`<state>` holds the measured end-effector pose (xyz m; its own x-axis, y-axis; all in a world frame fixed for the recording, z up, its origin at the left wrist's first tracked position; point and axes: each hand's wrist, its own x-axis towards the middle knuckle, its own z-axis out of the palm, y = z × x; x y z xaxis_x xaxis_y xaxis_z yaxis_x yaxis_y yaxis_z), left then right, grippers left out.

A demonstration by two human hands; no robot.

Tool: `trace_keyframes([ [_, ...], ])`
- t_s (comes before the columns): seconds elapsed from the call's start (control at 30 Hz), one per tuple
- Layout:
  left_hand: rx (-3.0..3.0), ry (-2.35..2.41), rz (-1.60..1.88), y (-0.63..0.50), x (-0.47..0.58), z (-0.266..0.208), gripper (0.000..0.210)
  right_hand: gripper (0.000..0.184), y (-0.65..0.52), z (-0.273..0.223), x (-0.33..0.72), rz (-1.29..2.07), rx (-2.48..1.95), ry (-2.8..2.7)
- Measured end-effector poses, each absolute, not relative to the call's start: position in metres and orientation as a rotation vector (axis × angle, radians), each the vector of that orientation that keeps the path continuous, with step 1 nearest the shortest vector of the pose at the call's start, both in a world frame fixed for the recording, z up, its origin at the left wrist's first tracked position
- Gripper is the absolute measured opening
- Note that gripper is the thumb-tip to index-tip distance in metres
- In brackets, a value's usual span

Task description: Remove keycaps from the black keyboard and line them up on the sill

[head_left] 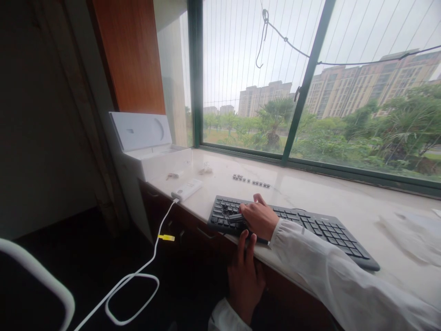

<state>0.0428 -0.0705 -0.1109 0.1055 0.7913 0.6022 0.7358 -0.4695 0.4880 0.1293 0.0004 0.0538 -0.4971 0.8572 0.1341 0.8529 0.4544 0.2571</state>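
Left hand: we have it (246,276) reaching up from below the table's front edge, fingers extended, the fingertips at the keyboard's near side; we cannot tell whether it grips or merely rests there.
Right hand: our other hand (259,218) lies over the keyboard's left part, its grip closed round a dark tool (237,218).
Keyboard: we see it (325,228) along the table's (292,184) front edge, its long axis running roughly with that edge, its left end nearer the table's left end.
Tool to keys: from the right grip, the tool points left, along the key rows, towards an apparent gap in the keys; the right hand is nearer to that gap than the left.
Left corner: a white power bank (187,189) sits by the front edge, a white cable (151,257) hanging from it; the open box (156,163) stands behind.
Window side: small dark pieces (251,180), probably keycaps, lie in a row beyond the keyboard.
Hard to see: our right hand hides the tool's rear and some keys; the tool's tip blurs into the dark keys, and the left thumb is unclear.
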Motion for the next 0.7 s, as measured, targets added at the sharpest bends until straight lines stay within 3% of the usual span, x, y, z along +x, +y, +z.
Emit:
trace_keyframes([
  [0.43,2.286,1.587,1.300,-0.0702,0.0426,-0.1122,0.078,0.015,0.0000,0.0542,0.1271,0.461,1.552,2.641],
  [0.7,2.296,1.583,1.291,-0.0695,0.0422,-0.1121,0.077,0.020,-0.0014,0.0542,0.1279,0.393,1.613,2.654],
])
